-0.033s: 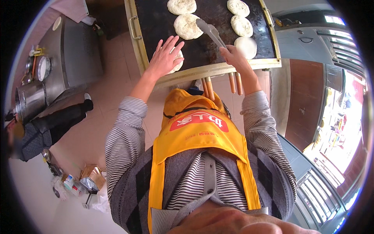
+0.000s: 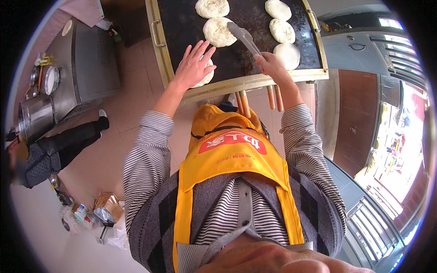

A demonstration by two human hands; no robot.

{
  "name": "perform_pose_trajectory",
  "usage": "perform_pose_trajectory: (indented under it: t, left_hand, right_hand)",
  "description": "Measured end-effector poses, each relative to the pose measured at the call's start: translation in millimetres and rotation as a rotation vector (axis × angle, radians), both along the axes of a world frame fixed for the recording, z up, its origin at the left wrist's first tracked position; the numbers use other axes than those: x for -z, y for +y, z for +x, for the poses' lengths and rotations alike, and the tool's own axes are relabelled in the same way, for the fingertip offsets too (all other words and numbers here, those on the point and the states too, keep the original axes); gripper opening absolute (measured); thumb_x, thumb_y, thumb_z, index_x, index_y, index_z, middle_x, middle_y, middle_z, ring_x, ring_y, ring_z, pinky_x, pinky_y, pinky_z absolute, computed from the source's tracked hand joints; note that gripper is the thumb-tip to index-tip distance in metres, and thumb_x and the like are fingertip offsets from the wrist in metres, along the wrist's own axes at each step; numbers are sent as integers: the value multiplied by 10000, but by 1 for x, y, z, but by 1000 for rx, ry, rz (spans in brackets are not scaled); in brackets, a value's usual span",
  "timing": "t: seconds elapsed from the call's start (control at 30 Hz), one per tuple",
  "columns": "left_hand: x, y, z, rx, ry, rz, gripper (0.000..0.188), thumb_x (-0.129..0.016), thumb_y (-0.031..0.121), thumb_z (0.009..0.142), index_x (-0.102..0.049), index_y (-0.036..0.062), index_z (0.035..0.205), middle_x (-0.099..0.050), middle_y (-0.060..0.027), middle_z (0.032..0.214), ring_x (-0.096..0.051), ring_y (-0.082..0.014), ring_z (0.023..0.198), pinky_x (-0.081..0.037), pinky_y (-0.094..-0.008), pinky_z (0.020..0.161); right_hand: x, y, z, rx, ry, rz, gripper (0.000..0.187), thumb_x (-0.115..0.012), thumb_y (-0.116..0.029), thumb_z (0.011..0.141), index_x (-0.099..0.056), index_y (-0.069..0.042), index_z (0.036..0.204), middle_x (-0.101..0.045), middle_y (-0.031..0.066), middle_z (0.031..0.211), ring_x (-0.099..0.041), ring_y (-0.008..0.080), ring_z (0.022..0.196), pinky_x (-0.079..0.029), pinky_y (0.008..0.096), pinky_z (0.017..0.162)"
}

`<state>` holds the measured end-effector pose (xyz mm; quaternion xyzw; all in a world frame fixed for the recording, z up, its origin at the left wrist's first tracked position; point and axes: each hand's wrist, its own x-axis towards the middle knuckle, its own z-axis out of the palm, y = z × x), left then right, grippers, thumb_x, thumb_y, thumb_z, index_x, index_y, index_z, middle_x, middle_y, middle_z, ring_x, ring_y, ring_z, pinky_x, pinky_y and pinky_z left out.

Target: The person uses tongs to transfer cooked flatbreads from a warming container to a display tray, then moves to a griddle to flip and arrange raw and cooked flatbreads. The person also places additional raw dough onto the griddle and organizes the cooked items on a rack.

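Observation:
My left hand (image 2: 196, 65) lies palm down with spread fingers on a round pale dough flatbread (image 2: 207, 78), covering most of it. It rests at the near left of a dark flat griddle (image 2: 246, 45). In my right hand (image 2: 272, 66) is a pair of grey metal tongs (image 2: 246, 38), their tips at the right edge of another flatbread (image 2: 219, 32). Beyond that one lies a further flatbread (image 2: 212, 7). On the right side three more form a column: a near smooth one (image 2: 287, 56), a middle one (image 2: 282, 31) and a far one (image 2: 277, 9).
A pale frame (image 2: 255, 82) with side handles (image 2: 158, 32) rims the griddle. Wooden handles (image 2: 245, 103) stick out below its near edge. At left stand a steel counter (image 2: 93, 59) and a large pot (image 2: 38, 116), beside another person (image 2: 50, 152). A cardboard box (image 2: 108, 207) sits lower left.
The tongs and my right hand have shifted very slightly left. My left hand stays on the near left flatbread.

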<state>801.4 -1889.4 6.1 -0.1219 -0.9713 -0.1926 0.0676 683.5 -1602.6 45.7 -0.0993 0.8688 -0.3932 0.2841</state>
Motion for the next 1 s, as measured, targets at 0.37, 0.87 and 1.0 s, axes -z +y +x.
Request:
perform_pose_trajectory:
  t: [0.37,0.87,1.0]
  left_hand:
    - [30,4,-66,-127,18,-30,693,-690,373,882,-459,-54,1376,-372,-255,1493,-334,-389,1406,-267,-485,1164]
    - [0,-70,-66,-149,201,350,381,-535,3,859,-650,97,1210,-664,-148,1200,-603,-308,1165,-453,-447,1016]
    - [13,-75,-39,35,-195,-72,548,-597,35,854,-534,139,1388,-453,-101,1492,-348,-288,1429,-266,-582,1136]
  right_hand:
    - [10,-24,25,86,-255,-211,359,-626,-337,957,-651,15,894,-549,5,682,-488,93,574,-407,245,520]
    - [-36,-31,41,81,-367,-433,339,-600,-326,965,-617,-2,866,-481,-23,657,-432,69,581,-363,232,524]
    - [-20,-20,37,108,-348,-374,354,-606,-333,960,-614,2,847,-487,-19,653,-437,72,573,-369,231,524]
